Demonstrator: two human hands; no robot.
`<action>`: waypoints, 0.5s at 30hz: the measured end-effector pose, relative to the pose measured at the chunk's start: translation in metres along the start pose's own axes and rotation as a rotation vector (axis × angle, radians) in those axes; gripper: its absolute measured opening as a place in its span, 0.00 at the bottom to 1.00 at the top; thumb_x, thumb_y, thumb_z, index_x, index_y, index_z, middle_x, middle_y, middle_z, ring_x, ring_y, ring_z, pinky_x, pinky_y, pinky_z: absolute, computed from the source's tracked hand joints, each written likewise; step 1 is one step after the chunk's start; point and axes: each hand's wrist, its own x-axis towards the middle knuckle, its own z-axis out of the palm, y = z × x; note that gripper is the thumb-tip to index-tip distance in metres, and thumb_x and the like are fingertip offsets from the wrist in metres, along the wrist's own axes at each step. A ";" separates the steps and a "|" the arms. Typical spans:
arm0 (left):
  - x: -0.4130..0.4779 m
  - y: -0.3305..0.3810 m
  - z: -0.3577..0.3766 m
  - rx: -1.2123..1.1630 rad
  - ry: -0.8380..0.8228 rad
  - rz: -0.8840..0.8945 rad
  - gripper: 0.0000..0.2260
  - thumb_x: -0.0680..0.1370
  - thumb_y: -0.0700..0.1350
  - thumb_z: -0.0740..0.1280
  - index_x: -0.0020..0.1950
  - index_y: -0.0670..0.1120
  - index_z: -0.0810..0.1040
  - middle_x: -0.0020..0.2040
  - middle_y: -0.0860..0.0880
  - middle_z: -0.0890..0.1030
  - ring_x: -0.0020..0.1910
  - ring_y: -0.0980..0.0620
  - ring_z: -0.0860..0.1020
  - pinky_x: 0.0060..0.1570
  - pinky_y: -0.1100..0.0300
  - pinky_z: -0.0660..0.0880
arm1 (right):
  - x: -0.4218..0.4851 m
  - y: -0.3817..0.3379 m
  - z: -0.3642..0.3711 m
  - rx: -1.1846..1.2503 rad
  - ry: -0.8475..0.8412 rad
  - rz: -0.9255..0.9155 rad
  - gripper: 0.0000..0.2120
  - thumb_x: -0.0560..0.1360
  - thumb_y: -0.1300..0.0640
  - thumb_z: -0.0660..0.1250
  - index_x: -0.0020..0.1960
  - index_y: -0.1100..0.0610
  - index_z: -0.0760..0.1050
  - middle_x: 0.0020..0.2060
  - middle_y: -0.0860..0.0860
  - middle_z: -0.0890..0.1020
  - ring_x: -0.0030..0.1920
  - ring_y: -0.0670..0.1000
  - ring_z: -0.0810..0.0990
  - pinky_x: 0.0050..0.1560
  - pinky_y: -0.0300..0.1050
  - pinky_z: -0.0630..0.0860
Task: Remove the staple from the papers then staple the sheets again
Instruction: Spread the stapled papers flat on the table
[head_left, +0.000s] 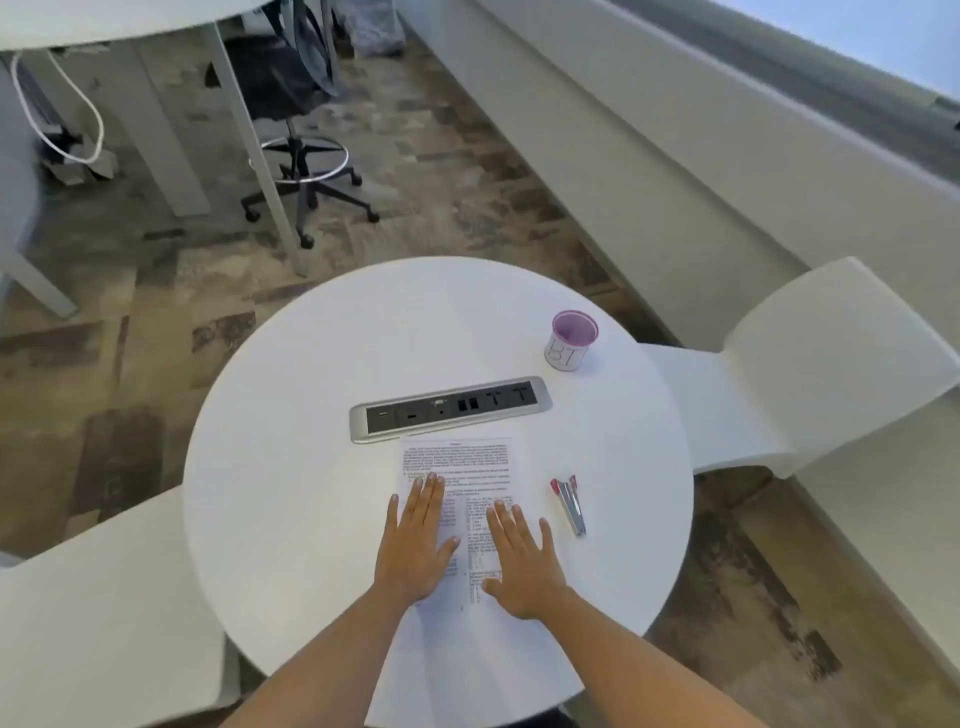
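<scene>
The papers (460, 462) lay flat at the middle of the round table (291, 467). Left hand (415, 540) and right hand (519, 564) pressed down on them, fingers straight and spread, gripping nothing. The red stapler (569, 506) sat at three o'clock, the outlet panel (449, 408) at twelve, and the purple cup (571, 340) at one.

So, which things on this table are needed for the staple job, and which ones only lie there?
For the job: papers, with the left hand and right hand flat on them; stapler.
Just lying about: purple cup; socket panel.
</scene>
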 end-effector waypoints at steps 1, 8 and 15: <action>-0.003 -0.001 0.004 0.016 -0.031 0.001 0.36 0.82 0.58 0.55 0.79 0.45 0.38 0.78 0.50 0.36 0.79 0.47 0.38 0.67 0.56 0.23 | 0.002 0.002 0.005 -0.028 -0.019 -0.006 0.42 0.80 0.40 0.55 0.77 0.56 0.31 0.77 0.52 0.33 0.76 0.55 0.32 0.72 0.61 0.32; -0.032 -0.009 0.041 0.077 -0.252 -0.059 0.33 0.83 0.58 0.51 0.79 0.44 0.37 0.80 0.48 0.39 0.80 0.47 0.40 0.75 0.48 0.35 | 0.002 0.009 0.025 -0.014 -0.144 0.014 0.41 0.80 0.43 0.56 0.77 0.55 0.30 0.77 0.51 0.33 0.77 0.53 0.34 0.74 0.60 0.35; -0.032 -0.012 0.046 -0.010 -0.285 -0.070 0.34 0.83 0.58 0.51 0.78 0.45 0.36 0.80 0.49 0.38 0.80 0.48 0.41 0.75 0.45 0.38 | 0.003 0.008 0.031 0.102 -0.117 0.038 0.40 0.80 0.44 0.58 0.77 0.54 0.32 0.77 0.49 0.35 0.78 0.52 0.37 0.75 0.61 0.41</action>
